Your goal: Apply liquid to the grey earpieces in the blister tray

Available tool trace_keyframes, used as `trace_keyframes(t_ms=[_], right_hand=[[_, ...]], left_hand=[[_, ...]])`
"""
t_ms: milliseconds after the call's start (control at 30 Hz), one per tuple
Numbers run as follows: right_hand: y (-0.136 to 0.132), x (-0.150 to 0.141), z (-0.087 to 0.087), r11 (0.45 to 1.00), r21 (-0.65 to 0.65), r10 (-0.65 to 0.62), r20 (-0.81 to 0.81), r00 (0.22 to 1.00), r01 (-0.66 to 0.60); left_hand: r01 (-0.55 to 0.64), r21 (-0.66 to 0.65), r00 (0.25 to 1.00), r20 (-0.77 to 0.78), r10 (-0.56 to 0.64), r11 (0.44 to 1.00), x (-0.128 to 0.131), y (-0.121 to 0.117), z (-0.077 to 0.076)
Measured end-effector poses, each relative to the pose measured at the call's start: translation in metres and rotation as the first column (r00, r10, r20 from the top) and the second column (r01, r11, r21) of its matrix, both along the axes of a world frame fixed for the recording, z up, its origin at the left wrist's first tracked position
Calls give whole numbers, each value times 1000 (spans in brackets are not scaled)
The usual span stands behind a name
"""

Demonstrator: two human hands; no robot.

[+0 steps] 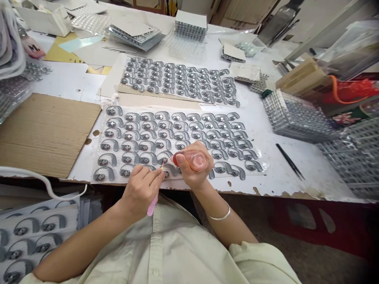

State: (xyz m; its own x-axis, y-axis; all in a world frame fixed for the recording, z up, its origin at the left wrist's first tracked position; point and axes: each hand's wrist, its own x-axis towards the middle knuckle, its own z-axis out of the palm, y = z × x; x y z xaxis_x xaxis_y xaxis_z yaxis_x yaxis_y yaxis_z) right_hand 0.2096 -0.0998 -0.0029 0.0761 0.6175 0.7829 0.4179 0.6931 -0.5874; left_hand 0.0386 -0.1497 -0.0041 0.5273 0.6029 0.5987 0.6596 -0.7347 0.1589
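Note:
In my left hand (143,185), the fingers are closed round a slim pink-handled tool (152,206); its thin yellowish tip touches or hovers just over one grey hook-shaped piece. My right hand (197,167) grips a small translucent red squeeze bottle (197,161), tilted with its nozzle pointing left to the same piece. Whether the nozzle touches it I cannot tell. Beneath both hands lies a ribbed pale sheet (177,109) bearing rows of grey ear-hook pieces (148,126), each with a round metallic detail. My hands hide some pieces in the front rows.
A second board of similar pieces (177,81) lies behind. Brown cardboard (44,134) is at left, black tweezers (289,161) at right. Trays of small parts (299,116) are stacked at far right. More hook pieces (38,228) sit below the table's left edge.

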Motion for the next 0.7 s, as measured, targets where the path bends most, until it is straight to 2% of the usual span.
trace_keyframes(t_ms=[467, 700], right_hand=[[-1, 2, -1, 1000, -6, 2, -7, 1000, -2], [-2, 3, -1, 1000, -30, -6, 1, 1000, 6]], left_hand=[[28, -47, 999, 27, -27, 999, -6, 1, -6], [66, -84, 994, 89, -59, 994, -8, 6, -2]])
